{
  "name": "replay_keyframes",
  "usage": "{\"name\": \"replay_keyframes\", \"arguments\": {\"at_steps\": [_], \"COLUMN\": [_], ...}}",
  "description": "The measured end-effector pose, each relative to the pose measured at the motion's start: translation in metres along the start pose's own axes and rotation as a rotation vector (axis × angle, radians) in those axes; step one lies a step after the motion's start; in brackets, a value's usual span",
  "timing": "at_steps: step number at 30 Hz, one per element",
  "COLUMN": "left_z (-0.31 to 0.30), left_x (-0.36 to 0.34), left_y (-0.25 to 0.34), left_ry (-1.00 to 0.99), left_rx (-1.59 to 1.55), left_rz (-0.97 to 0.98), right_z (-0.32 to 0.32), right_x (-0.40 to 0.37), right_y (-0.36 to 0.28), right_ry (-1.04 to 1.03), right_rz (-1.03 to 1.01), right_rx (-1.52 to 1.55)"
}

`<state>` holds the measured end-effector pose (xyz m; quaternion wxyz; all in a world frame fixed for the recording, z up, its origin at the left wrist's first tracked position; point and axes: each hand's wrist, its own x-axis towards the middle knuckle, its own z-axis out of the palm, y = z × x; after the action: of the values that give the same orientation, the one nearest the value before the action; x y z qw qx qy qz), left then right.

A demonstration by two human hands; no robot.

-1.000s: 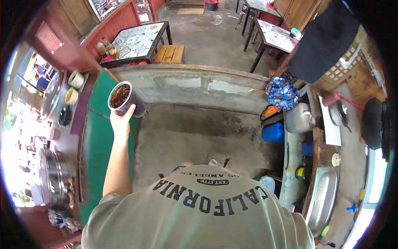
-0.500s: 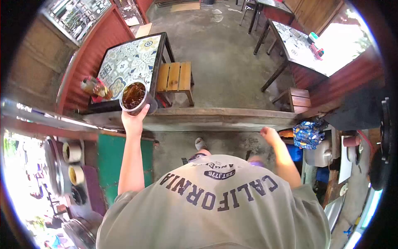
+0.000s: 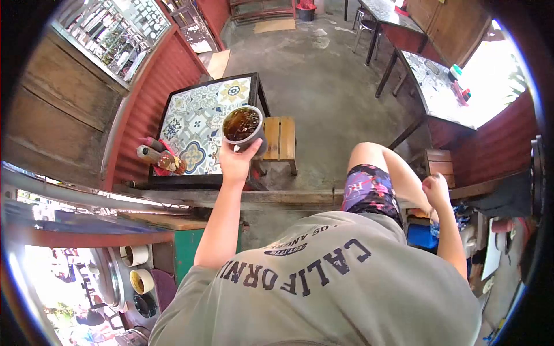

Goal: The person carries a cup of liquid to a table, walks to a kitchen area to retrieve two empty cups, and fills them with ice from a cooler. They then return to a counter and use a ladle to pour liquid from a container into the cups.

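The left hand [image 3: 235,166] has its grip closed around the side of a clear cup [image 3: 254,144], thumb on the right and fingers mostly hidden behind it. The cup has no lid and holds a dark iced drink [image 3: 241,124], held just above the middle of the frame.

The right hand [image 3: 437,188] is loosely curled at the right of the frame, nearest the raised leg [image 3: 369,157]; whether anything is inside the curl, I cannot tell.

That leg, in printed shorts [image 3: 368,193], has just come up beside the low wall [image 3: 288,198], and the cup now overlaps the right edge of the tiled counter [image 3: 199,104] in view. With the body shifting, the open drink seems to depend on the left grip to stay level.

Further out, bottles [image 3: 151,155] are at the counter's lower left corner, and a wooden stool [image 3: 285,138] is just beside its right edge.
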<state>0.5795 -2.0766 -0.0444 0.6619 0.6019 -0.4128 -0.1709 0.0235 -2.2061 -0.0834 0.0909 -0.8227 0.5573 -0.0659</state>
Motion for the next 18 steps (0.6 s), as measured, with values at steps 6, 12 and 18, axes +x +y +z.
{"name": "replay_keyframes", "arguments": {"at_steps": [6,12,18], "left_z": [0.039,0.117,0.238], "left_x": [0.028,0.068,0.140], "left_y": [0.000,0.008,0.000], "left_ry": [-0.009,-0.051,-0.054], "left_rx": [-0.010,0.005,0.004], "left_rz": [-0.054,-0.062,-0.049], "right_z": [0.074,0.103,0.102], "right_x": [0.052,0.166,0.322], "right_y": [0.084,0.095,0.190], "right_ry": [-0.215,-0.246,-0.255], "right_rz": [-0.018,0.059,0.252], "right_rx": [-0.014,0.169,0.314]}}
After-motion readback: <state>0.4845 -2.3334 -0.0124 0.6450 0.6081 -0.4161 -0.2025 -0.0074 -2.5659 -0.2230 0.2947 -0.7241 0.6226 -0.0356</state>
